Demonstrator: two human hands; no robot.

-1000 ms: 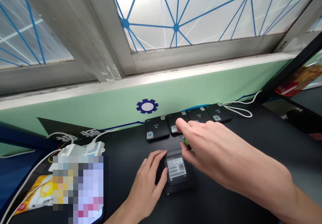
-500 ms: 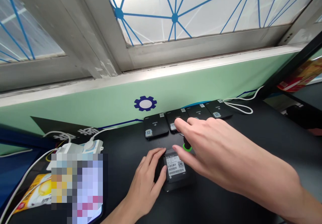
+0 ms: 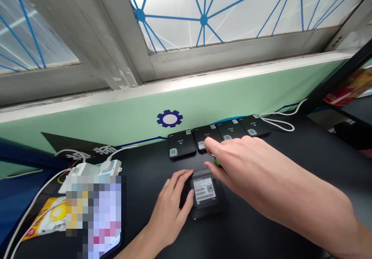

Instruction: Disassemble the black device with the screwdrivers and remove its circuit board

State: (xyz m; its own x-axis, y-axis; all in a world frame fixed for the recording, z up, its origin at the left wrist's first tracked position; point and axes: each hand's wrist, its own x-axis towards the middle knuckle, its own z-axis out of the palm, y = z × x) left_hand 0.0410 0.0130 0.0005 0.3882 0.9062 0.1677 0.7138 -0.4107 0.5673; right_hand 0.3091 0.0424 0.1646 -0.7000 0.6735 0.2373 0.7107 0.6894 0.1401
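In the head view, our left hand (image 3: 168, 208) lies along the left edge of a black box (image 3: 220, 204), fingers spread and touching it; we cannot tell whether that grip presses or merely rests. The box lies flat on the desk (image 3: 232, 237) between our hands, its white label (image 3: 205, 190) up, too small for us to read. Our right hand (image 3: 247, 166) hides its upper right corner. That grip is closed on a tool (image 3: 217, 162); we make out only some green and a short metal shaft, its tip hard to see. Behind, our right hand partly covers the row of black cases (image 3: 181, 144). At left, pixelation blurs a phone (image 3: 112, 247), cut off below.
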